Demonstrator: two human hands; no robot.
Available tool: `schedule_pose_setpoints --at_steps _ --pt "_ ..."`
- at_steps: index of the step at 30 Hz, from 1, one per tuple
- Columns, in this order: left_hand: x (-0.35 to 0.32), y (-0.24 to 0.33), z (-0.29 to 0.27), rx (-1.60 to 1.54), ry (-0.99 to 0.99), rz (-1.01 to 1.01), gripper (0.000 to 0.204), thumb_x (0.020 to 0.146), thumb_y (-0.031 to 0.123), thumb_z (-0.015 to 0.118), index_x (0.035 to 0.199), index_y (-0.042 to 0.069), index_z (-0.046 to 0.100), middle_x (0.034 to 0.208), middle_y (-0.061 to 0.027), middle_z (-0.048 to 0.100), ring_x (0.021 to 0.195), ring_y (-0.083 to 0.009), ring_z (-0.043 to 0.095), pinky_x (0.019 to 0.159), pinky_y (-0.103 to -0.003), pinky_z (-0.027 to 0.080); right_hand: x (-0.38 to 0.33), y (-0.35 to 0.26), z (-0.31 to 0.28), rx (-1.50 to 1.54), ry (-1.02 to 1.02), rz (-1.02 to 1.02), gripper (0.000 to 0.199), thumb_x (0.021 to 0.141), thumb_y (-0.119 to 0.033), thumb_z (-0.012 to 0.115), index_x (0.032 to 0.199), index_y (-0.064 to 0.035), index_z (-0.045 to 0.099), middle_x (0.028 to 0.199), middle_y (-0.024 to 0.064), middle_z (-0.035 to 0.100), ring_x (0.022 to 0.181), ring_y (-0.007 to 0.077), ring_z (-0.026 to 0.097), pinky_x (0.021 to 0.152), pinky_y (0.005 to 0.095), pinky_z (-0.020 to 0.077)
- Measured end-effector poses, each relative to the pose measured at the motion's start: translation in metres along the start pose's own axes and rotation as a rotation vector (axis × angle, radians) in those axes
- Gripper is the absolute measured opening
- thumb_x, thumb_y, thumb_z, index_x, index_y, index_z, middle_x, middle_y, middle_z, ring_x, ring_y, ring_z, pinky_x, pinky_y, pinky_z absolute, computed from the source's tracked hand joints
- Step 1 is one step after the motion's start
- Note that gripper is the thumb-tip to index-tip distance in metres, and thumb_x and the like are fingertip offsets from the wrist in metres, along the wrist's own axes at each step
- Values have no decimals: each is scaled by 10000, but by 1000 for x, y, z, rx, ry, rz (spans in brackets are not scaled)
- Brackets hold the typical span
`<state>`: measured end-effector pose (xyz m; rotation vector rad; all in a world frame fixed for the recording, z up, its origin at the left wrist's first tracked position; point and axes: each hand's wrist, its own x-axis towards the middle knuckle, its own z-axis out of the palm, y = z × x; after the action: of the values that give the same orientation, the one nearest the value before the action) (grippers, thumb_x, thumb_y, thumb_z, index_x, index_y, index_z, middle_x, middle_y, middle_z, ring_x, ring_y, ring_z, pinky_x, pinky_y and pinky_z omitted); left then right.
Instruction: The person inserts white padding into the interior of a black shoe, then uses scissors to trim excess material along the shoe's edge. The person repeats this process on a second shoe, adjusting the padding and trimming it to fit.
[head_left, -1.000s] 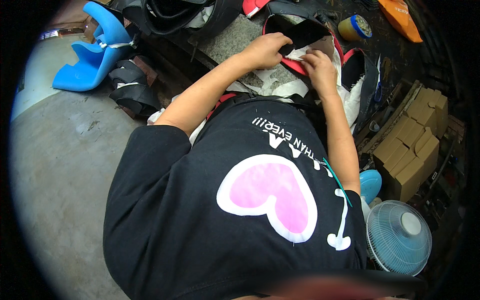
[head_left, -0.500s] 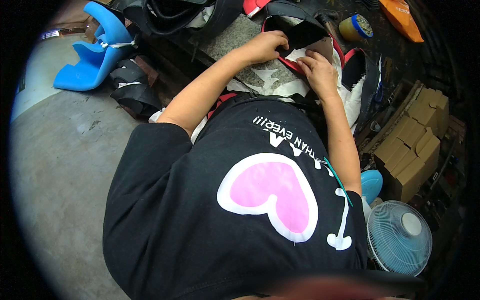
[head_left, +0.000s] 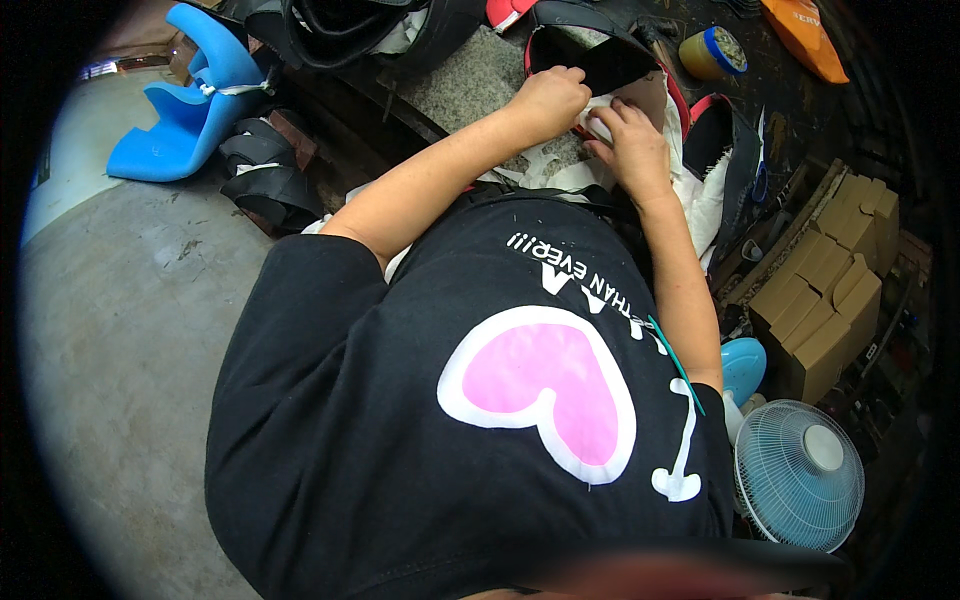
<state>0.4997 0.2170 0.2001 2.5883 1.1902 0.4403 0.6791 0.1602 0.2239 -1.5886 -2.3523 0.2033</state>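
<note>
Both arms stretched fwd, left hand point(head_left: 548, 100) curled, right hand point(head_left: 632, 150) flat, nearly touching.

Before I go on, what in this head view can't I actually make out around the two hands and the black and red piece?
- Left hand: fingertips curl over the black and red piece; grip unclear.
- Right hand: fingers press the white fabric; whatever is under the palm is hidden.
- Small tin: contents too small.
- Cardboard boxes: partly lost in the dark rim.

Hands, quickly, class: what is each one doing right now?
Left hand: closed, gripping the black piece.
Right hand: fingers bent, pressing the white fabric.
</note>
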Motion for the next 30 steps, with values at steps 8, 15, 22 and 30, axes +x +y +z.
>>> schedule_pose_setpoints --at_steps 8,15,22,30 --pt "2 -26 11 -105 67 8 124 774 121 631 779 1 664 965 -164 628 890 -341 631 799 -428 522 -2 2 0 -80 -94 -20 112 798 -209 684 888 -143 675 1186 65 636 1104 255 598 853 368 516" --pt "10 -25 4 -121 2 -233 205 778 220 669 873 39 672 921 -174 615 876 -349 636 758 -436 525 -4 3 -4 -75 -140 -22 106 815 -205 666 888 -130 650 1195 74 631 1082 265 600 846 376 515" --pt "5 -6 4 -37 122 -120 224 790 266 690 891 66 688 919 -157 637 860 -341 649 758 -440 532 -4 3 -3 -74 -64 -75 110 815 -201 670 887 -120 648 1192 88 630 1074 277 600 845 383 512" --pt "15 -26 15 -36 51 -108 189 789 189 663 944 84 680 839 -178 667 809 -354 662 721 -466 532 -3 -1 -7 69 -67 9 112 843 -226 662 908 -134 651 998 89 664 940 285 630 784 394 513"
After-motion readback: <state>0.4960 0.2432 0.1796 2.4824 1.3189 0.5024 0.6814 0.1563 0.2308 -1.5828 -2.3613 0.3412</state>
